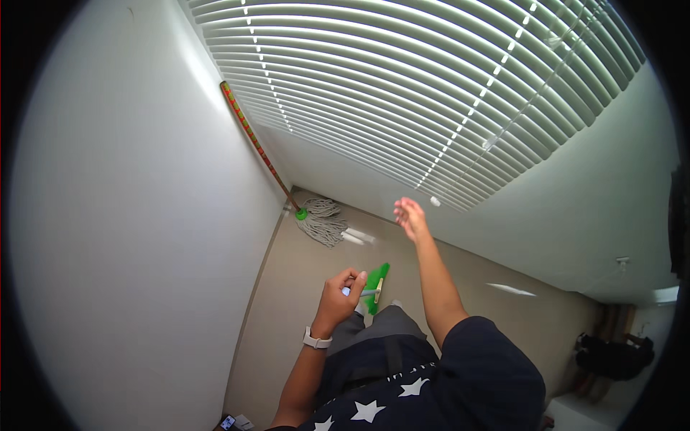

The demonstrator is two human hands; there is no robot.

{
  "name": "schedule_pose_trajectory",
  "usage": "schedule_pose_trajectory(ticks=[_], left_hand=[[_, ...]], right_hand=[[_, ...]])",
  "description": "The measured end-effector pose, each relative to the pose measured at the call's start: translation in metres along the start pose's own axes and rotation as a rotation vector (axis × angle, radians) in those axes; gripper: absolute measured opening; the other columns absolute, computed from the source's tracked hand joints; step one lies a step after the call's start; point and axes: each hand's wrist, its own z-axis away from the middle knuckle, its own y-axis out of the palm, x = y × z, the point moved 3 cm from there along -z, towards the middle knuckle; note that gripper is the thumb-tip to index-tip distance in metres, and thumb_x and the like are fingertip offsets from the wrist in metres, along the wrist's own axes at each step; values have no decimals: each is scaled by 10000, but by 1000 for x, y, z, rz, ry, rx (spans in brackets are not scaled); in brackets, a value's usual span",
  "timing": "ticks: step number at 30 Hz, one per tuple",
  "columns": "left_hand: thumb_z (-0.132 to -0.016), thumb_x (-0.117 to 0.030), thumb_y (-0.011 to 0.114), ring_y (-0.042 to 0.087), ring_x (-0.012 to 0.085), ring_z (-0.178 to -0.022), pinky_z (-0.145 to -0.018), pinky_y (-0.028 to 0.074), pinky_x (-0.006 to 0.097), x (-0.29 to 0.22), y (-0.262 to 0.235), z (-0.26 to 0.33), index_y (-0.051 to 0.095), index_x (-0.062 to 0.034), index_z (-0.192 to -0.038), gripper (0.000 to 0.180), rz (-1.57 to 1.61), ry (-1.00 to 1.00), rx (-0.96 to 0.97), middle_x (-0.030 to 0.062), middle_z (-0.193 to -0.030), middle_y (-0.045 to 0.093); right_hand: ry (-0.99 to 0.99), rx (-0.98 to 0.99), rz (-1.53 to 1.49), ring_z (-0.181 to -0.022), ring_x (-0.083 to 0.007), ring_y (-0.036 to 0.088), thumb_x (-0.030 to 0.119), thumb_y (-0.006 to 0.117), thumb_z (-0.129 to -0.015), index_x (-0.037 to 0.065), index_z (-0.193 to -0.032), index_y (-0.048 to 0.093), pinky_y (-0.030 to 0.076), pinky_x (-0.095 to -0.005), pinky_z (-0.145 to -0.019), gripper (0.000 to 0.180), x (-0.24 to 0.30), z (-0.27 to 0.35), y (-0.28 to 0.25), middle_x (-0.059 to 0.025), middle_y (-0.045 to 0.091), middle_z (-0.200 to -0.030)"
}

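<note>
My left hand (339, 294), with a pale watch band on its wrist, is closed around the light handle of a broom. The broom's head (377, 284) has bright green bristles and points down toward the floor by my legs. Held out ahead, my right hand (410, 218) is empty, its fingers loosely curled and apart. Close to its right is the white cord end (435, 202) below the window blind (388, 93); I see a gap between the two.
A mop (322, 221) with grey strands and a red patterned handle leans in the corner at the left wall (144, 215). Beige floor (287, 287) runs along the far wall. Dark items (614, 355) are at the far right, and small objects (233, 422) lie at the lower left.
</note>
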Motion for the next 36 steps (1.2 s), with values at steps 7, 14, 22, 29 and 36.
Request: schedule_pose_trajectory(ticks=[7, 14, 22, 29, 36], left_hand=[[-996, -219, 598, 434, 19, -533, -506, 318, 221, -4, 16, 0, 583, -21, -797, 282, -11, 29, 95, -36, -570, 522], [-999, -218, 593, 427, 18, -523, -496, 315, 221, 32, 44, 12, 569, -34, -778, 288, 51, 31, 69, -41, -558, 498], [-983, -215, 616, 478, 48, -545, -509, 371, 244, -2, 147, 69, 563, -23, -768, 293, 52, 117, 233, -5, -616, 539], [-956, -219, 629, 601, 204, -576, -556, 452, 340, -17, 229, 151, 564, -13, -800, 267, 79, 334, 425, 78, -629, 589], [-949, -252, 631, 575, 258, -507, -506, 406, 355, -64, 238, 221, 530, -13, -752, 326, 194, 424, 795, 115, -554, 541]], right_hand=[[291, 143, 762, -661, -136, 674, 188, 556, -973, 98, -1011, 595, 498, -313, -493, 105, -120, 83, -92, -46, 706, -867], [585, 238, 1175, -623, -185, 683, 199, 594, -902, 46, -988, 614, 530, -347, -511, 177, -193, 171, -185, -86, 709, -807], [-380, 233, 1015, -680, -247, 666, 259, 740, -815, 92, -1296, 459, 553, -391, -699, 581, -205, 205, -232, -128, 665, -768], [-275, 360, 1080, -630, -226, 651, 253, 623, -933, 71, -1058, 620, 506, -394, -604, 221, -122, 284, -163, -91, 638, -679], [-418, 69, 1102, -606, -272, 626, 246, 611, -926, 66, -966, 638, 479, -379, -578, 187, -87, 373, -226, -132, 626, -686]])
